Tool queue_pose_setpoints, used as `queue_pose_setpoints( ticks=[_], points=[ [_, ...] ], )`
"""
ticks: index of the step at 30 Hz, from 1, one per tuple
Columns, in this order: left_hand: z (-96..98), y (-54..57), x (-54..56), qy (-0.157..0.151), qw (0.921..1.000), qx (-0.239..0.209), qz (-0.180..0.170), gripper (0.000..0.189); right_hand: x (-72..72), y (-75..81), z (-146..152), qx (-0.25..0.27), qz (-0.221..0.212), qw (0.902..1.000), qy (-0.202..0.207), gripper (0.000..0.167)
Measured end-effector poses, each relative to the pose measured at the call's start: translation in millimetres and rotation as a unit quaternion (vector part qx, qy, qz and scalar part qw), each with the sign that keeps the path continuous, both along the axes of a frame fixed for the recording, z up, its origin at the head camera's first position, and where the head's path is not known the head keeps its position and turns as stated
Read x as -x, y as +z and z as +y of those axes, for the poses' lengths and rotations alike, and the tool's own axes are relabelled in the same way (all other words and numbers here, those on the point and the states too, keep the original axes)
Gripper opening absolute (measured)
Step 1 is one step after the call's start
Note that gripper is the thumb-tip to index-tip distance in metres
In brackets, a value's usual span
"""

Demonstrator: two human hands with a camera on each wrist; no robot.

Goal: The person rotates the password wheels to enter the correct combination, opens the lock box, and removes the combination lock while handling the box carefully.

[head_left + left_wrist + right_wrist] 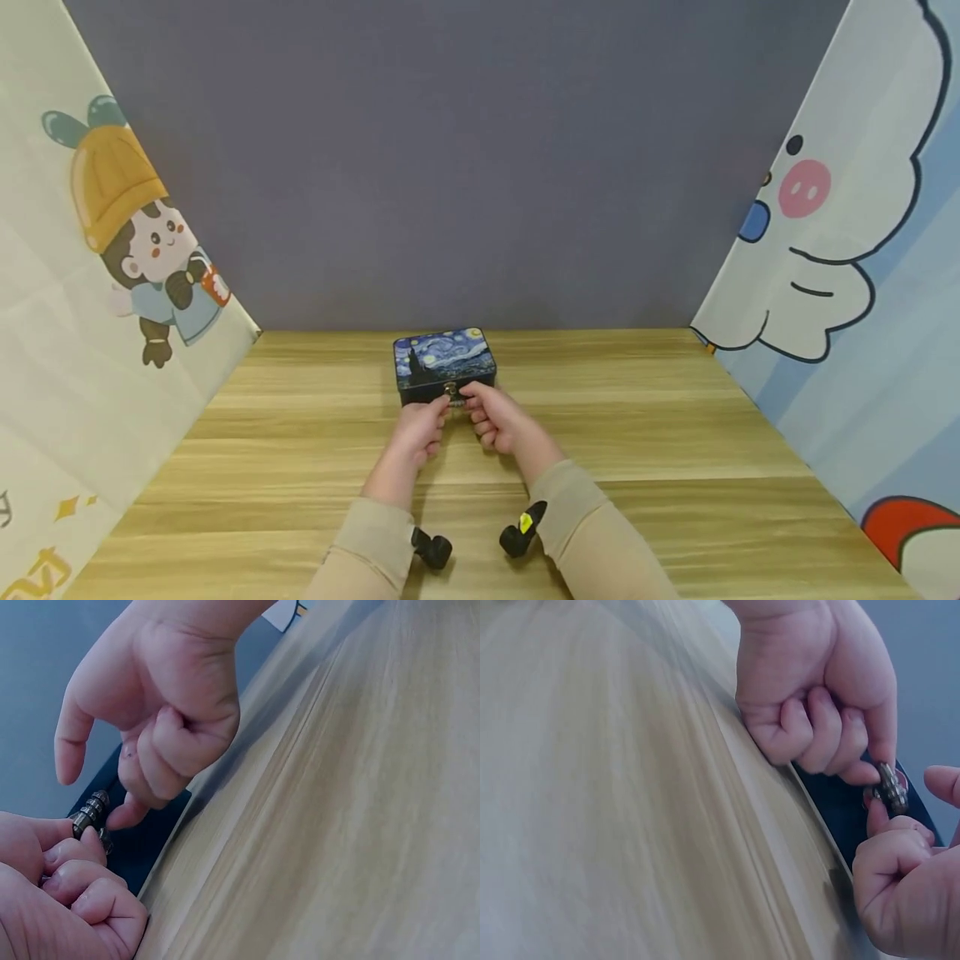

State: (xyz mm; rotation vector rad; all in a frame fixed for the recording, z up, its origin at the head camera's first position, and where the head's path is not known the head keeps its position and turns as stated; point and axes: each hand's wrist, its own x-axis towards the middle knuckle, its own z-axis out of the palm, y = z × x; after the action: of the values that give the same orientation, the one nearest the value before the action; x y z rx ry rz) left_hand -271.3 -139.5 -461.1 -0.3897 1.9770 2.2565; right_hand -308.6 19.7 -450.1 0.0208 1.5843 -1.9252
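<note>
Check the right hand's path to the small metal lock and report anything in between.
Nothing visible stands in between: the right hand has a fingertip right beside the lock. The left hand pinches the lock, but from the opposite side.

Lock (pixel 892 789) metal w/ shine, tbl (pixel 637 433) smooth wood-look.

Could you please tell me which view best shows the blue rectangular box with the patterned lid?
The head view: the blue rectangular box shows its entire patterned lid there. Both wrist views show only dark parts, partly behind the left hand and right hand.
</note>
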Motion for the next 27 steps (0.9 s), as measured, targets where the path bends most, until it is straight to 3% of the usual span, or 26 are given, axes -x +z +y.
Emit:
queue_pose_setpoints(
  ticks=[6, 27],
  points=[
    [0.8, -0.3, -0.7, -0.003, 1.0, -0.008, -0.003, 0.033, -3.3, -2.0, -6, 0.018, -0.01, 0.9998, -0.009, 0.032],
    [-1.2, -2.0, 1.3, 0.005, 0.9997, -0.023, -0.007, 0.033, -5.3, -5.4, -16, 0.039, -0.033, 0.9981, -0.033, 0.02]
  ],
)
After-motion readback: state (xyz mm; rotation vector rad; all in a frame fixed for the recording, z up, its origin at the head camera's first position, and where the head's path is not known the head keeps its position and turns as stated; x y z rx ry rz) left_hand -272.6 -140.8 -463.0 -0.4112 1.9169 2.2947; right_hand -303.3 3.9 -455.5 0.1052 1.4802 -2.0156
